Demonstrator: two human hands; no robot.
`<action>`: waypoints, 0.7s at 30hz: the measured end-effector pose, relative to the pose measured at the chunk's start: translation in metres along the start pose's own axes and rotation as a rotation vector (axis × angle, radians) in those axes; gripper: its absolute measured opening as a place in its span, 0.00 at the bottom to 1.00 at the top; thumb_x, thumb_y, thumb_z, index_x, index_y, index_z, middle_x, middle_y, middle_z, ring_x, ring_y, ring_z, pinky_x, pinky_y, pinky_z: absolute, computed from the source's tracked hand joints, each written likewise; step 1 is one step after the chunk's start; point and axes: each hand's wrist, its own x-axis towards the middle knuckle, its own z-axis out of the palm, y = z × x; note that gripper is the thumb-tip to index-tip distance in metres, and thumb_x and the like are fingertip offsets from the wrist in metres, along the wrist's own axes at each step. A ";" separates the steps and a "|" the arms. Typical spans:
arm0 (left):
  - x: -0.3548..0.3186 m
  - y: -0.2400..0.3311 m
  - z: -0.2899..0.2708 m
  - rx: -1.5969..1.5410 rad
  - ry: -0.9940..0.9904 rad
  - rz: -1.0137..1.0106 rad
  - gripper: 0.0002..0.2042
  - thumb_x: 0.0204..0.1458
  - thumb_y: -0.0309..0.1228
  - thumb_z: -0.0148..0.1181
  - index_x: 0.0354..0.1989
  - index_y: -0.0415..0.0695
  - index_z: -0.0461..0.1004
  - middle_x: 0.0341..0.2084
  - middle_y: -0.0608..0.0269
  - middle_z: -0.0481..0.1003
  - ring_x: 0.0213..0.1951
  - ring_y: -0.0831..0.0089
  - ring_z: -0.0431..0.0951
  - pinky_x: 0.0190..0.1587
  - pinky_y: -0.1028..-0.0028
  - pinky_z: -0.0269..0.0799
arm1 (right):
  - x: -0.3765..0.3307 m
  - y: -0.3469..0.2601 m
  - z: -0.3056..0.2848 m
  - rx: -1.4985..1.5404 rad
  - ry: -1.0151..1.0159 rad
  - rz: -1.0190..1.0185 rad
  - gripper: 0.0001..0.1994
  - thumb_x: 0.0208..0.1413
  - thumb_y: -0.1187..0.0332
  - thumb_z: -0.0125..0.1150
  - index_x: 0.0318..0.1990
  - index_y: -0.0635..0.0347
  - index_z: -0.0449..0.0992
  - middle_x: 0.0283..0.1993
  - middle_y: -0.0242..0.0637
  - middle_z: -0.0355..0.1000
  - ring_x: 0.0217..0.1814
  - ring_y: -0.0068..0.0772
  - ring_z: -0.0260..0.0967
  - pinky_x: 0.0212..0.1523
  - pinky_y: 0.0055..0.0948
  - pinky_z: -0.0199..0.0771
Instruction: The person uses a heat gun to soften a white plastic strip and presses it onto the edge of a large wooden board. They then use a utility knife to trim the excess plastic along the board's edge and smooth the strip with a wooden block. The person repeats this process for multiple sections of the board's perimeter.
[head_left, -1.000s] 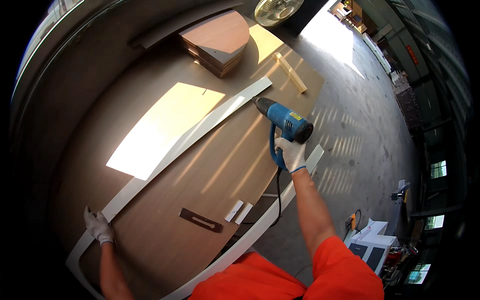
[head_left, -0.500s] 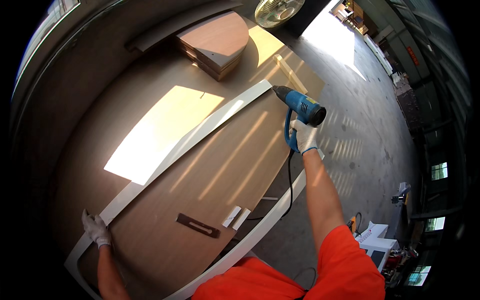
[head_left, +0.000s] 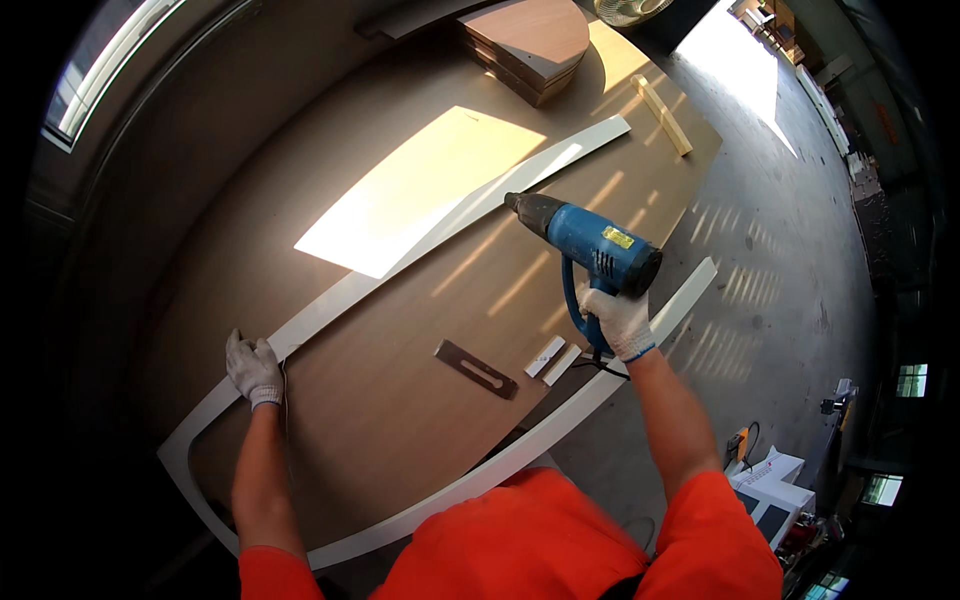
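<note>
A blue heat gun (head_left: 597, 240) with a dark nozzle is in my right hand (head_left: 618, 318), gloved in white knit, the fingers wrapped round its handle. Its nozzle points left, over the near edge of a long white U-shaped frame (head_left: 330, 308). One arm of this frame lies across the brown wooden panel (head_left: 400, 430); the other curves past my body on the near side. At the frame's left part, my gloved left hand (head_left: 253, 368) grips it from above, fingers over the strip. A thin thread (head_left: 287, 400) hangs beside that hand.
On the panel lie a brown slotted plate (head_left: 476, 369), two small white blocks (head_left: 545, 355) and a pale wooden strip (head_left: 662, 115). Stacked rounded boards (head_left: 530, 40) stand at the far side, near a fan (head_left: 630, 8). Grey floor (head_left: 740, 200) extends on the right.
The heat gun has moved from the strip's far end back along it toward the left hand. My view has shifted, so the panel and frame appear farther right and higher.
</note>
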 end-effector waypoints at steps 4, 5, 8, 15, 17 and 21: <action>0.000 0.000 0.003 -0.009 0.006 -0.017 0.17 0.63 0.44 0.58 0.40 0.39 0.78 0.68 0.45 0.72 0.71 0.49 0.68 0.73 0.51 0.61 | -0.063 0.013 0.072 0.071 -0.136 0.015 0.22 0.50 0.76 0.71 0.55 0.61 0.76 0.46 0.31 0.76 0.45 0.23 0.76 0.50 0.27 0.80; 0.000 0.000 0.004 -0.011 0.010 -0.014 0.18 0.63 0.44 0.58 0.40 0.39 0.79 0.68 0.46 0.72 0.71 0.50 0.68 0.72 0.51 0.62 | -0.075 0.019 0.087 0.045 -0.168 0.006 0.24 0.50 0.75 0.72 0.57 0.63 0.75 0.49 0.32 0.77 0.47 0.24 0.77 0.52 0.28 0.81; 0.001 0.008 0.000 -0.016 0.021 0.000 0.18 0.62 0.44 0.59 0.40 0.39 0.80 0.66 0.48 0.73 0.71 0.51 0.68 0.72 0.52 0.62 | -0.104 0.025 0.135 0.049 -0.301 0.076 0.27 0.50 0.75 0.73 0.59 0.64 0.74 0.51 0.35 0.79 0.51 0.26 0.79 0.54 0.30 0.82; 0.000 0.006 -0.003 -0.059 0.014 0.019 0.19 0.62 0.46 0.59 0.40 0.39 0.81 0.66 0.47 0.73 0.71 0.50 0.67 0.72 0.51 0.60 | -0.165 0.043 0.227 -0.041 -0.354 -0.063 0.21 0.49 0.67 0.75 0.50 0.64 0.79 0.43 0.40 0.83 0.48 0.32 0.84 0.51 0.34 0.84; -0.001 0.006 -0.002 -0.054 0.041 0.029 0.18 0.62 0.44 0.60 0.39 0.39 0.81 0.65 0.45 0.74 0.70 0.50 0.69 0.72 0.51 0.62 | -0.174 0.039 0.243 -0.137 -0.362 -0.101 0.18 0.49 0.65 0.75 0.47 0.63 0.81 0.42 0.43 0.85 0.48 0.37 0.86 0.51 0.35 0.85; -0.003 0.004 -0.001 -0.059 0.085 0.049 0.16 0.61 0.43 0.61 0.37 0.39 0.80 0.65 0.46 0.74 0.70 0.49 0.69 0.71 0.51 0.62 | -0.176 0.039 0.249 -0.222 -0.393 -0.172 0.18 0.50 0.66 0.76 0.47 0.62 0.81 0.43 0.43 0.85 0.49 0.40 0.86 0.51 0.36 0.86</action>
